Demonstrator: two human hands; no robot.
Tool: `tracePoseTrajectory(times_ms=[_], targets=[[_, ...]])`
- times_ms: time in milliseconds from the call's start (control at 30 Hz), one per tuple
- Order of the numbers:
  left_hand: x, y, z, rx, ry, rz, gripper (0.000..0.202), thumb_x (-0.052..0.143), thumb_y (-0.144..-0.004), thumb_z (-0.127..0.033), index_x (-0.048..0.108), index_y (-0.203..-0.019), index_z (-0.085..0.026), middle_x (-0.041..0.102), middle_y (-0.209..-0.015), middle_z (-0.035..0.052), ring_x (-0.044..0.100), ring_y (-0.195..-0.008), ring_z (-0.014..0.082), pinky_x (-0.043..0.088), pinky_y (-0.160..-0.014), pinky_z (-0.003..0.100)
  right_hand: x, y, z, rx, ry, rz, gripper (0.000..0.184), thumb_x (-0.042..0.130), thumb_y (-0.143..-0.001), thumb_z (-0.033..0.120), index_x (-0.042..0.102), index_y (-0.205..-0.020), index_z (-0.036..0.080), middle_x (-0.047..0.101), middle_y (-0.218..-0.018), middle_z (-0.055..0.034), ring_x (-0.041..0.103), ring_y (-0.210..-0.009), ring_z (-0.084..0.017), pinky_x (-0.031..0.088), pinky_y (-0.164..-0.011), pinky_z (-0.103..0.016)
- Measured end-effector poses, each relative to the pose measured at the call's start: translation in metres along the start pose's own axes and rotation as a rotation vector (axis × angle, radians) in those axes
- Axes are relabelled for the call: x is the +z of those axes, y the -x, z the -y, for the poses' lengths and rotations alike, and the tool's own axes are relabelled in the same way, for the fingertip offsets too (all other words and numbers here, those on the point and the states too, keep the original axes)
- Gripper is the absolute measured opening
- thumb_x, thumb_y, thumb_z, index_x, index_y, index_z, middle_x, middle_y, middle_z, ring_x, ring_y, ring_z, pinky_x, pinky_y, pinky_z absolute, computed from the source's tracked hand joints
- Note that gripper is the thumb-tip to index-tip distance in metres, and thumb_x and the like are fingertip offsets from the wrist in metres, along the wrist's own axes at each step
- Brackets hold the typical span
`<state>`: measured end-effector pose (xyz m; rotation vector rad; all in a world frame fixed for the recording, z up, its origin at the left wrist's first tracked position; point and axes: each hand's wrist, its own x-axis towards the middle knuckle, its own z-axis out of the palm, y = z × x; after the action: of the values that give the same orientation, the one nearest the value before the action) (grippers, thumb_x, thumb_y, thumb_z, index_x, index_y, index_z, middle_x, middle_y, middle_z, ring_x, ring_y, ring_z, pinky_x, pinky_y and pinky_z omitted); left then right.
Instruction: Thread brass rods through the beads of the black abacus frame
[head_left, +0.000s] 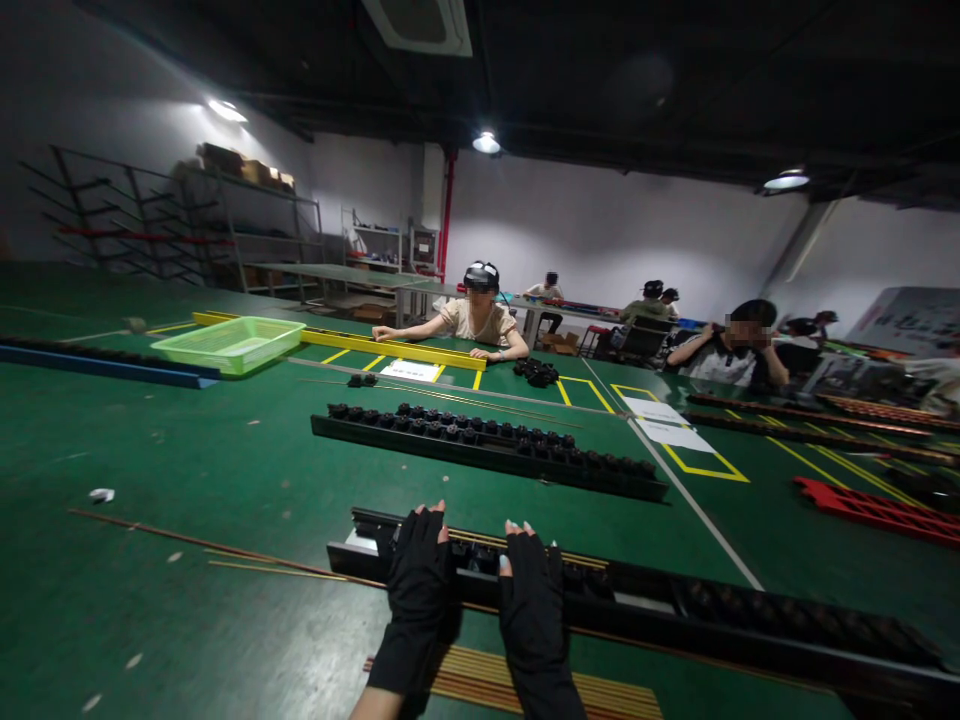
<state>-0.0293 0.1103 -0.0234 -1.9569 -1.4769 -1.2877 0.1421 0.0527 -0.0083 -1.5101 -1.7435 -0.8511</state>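
Black-gloved, the left hand [418, 578] and right hand [531, 600] are laid flat, fingers stretched out uncurled, across the black rail [712, 610] at the near edge of the green table [187, 450]; what the palms cover is hidden.

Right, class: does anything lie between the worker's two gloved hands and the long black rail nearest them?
Nothing visible does. The left hand and the right hand both rest directly on the near black rail, fingers laid over its top. The brass rods lie nearer the person, by the wrists.
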Motion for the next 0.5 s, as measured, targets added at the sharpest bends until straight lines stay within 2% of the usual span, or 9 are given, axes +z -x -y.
tracePoseTrajectory(times_ms=[167,367,500], targets=[[-0.005,-0.007,0.007,-0.085,0.117,-0.02,0.053,0.035,-0.094,-0.019,0.036,-0.147,-0.017,0.047,-0.147,0.0126,0.032,-0.143,0.0274,0.036,-0.111,0.052,0.004,0.004,-0.003,-0.001,-0.034,0.016,0.042,0.04,-0.096,0.021,0.052,-0.136,0.013,0.064,-0.132,-0.0066,0.051,-0.127,-0.025,0.023,-0.114,-0.046],[-0.006,-0.002,0.021,-0.102,0.079,0.036,0.046,0.041,-0.09,-0.02,0.051,-0.135,-0.021,0.063,-0.13,0.0118,0.05,-0.129,0.0312,0.029,-0.111,0.06,0.002,0.003,-0.002,0.011,-0.052,0.009,0.06,0.041,-0.096,0.019,0.025,-0.153,0.017,0.062,-0.133,-0.0063,0.052,-0.127,-0.025,0.025,-0.113,-0.047],[-0.007,-0.002,0.02,-0.082,0.102,0.027,0.044,0.044,-0.09,-0.025,0.051,-0.134,-0.021,0.059,-0.134,0.0123,0.047,-0.131,0.0316,0.027,-0.112,0.06,0.002,0.004,-0.002,-0.003,-0.033,0.015,0.062,0.04,-0.096,0.019,0.02,-0.155,0.017,0.062,-0.134,-0.0066,0.054,-0.126,-0.025,0.025,-0.114,-0.048]])
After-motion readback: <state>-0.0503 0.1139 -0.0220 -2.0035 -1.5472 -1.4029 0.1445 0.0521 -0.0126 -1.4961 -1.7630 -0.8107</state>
